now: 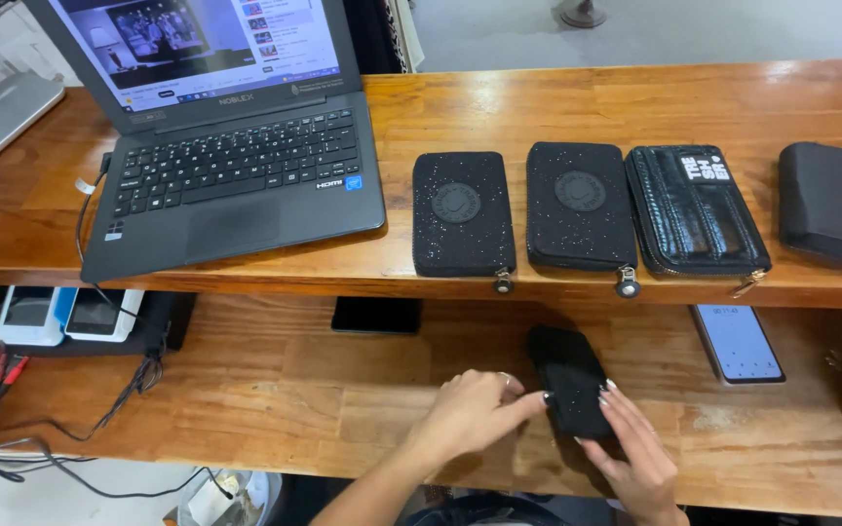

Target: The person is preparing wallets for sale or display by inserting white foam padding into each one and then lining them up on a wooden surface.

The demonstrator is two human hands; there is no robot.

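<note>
A small black wallet (567, 378) lies on the lower wooden shelf (275, 390). My left hand (475, 414) rests on the shelf with its fingertips touching the wallet's left edge. My right hand (635, 453) holds the wallet's near right corner from below. On the upper wooden counter (635, 97) lie two black glittery zip wallets (463, 214) (579, 206), a shiny black quilted wallet (694, 209) and a plain black wallet (835, 203) at the right edge.
An open dark laptop (231, 166) stands at the counter's left. On the lower shelf lie a smartphone with a lit screen (738, 343), a dark phone (376, 315), two white devices (70, 314) and tangled cables (12, 429).
</note>
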